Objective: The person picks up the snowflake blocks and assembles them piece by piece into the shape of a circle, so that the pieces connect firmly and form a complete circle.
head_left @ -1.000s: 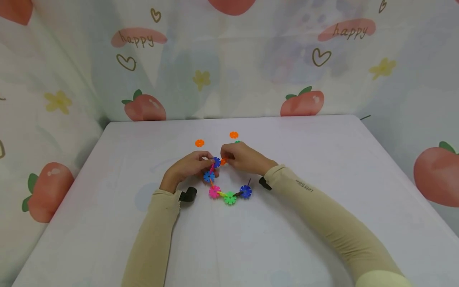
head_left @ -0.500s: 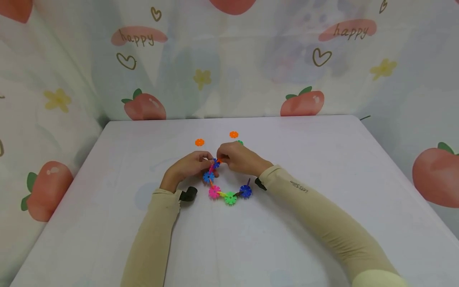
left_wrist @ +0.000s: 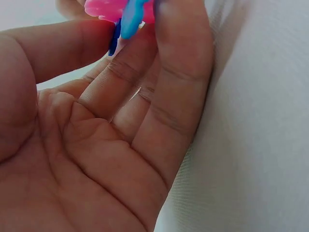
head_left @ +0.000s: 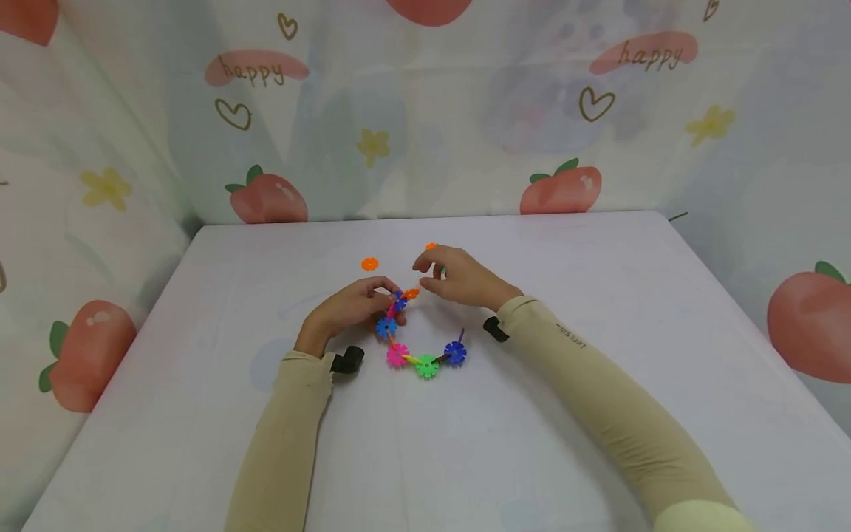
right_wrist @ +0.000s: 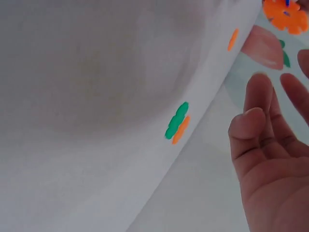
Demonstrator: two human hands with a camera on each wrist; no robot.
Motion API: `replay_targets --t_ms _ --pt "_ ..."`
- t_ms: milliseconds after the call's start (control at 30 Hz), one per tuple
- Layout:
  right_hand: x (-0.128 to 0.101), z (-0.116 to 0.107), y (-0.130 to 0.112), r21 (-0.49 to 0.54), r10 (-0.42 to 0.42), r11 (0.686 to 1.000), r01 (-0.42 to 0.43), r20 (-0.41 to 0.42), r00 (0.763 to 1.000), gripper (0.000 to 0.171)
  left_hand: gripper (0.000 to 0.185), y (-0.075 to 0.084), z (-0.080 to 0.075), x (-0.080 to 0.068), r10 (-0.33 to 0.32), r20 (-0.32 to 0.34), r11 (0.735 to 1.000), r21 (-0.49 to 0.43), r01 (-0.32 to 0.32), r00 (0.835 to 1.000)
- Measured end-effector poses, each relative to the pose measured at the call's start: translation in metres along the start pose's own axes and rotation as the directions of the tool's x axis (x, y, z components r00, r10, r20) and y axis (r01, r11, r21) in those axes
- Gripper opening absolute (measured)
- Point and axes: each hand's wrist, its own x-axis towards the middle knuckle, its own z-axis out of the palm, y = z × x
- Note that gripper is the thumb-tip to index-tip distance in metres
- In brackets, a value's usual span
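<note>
On the white table (head_left: 479, 458), we have a curved chain (head_left: 397, 355) of slotted discs. Our left hand (head_left: 351, 309) pinches the far blue disc (head_left: 400, 302) of this chain; an orange end disc (head_left: 413, 293) is joined to it. Our right hand (head_left: 463, 278) is just beside the orange end disc, fingers parted and holding nothing. A loose orange disc (head_left: 369, 264) lies beyond our left hand.
</note>
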Motion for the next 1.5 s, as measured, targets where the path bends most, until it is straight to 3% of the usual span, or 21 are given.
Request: replay_targets --t_ms 133,267,400,667,900,1167,1500 --pt "0.006 -0.004 0.015 -0.018 0.165 0.986 -0.166 -0.055 0.985 0.027 0.025 0.000 0.001 0.000 -0.006 -0.002 1.000 0.014 0.006 1.000" --pt "0.011 -0.005 0.031 -0.021 0.332 0.943 -0.333 -0.058 0.942 0.029 0.034 0.000 0.003 0.000 -0.010 -0.006 0.998 0.062 0.010 1.000" --pt "0.016 -0.005 0.041 -0.032 0.430 0.902 -0.431 -0.040 0.902 0.032 0.044 0.001 0.005 0.001 -0.032 -0.002 0.994 0.107 0.032 0.999" --pt "0.017 -0.010 0.040 -0.043 0.472 0.880 -0.472 -0.019 0.881 0.026 0.045 0.003 0.003 -0.001 -0.032 0.068 0.997 0.069 0.028 0.997" --pt "0.004 -0.016 0.037 0.124 0.512 0.852 -0.508 0.001 0.859 0.022 0.044 0.003 0.002 -0.001 -0.049 0.088 0.997 0.058 0.044 0.995" --pt "-0.010 -0.008 0.017 0.371 0.455 0.810 -0.454 0.091 0.886 0.021 0.040 0.003 -0.001 -0.001 -0.035 0.105 0.994 0.104 0.024 0.994" --pt "-0.011 0.007 -0.006 0.427 0.399 0.805 -0.411 0.123 0.909 0.017 0.038 0.002 0.000 -0.002 -0.025 0.108 0.995 0.094 0.015 0.994"
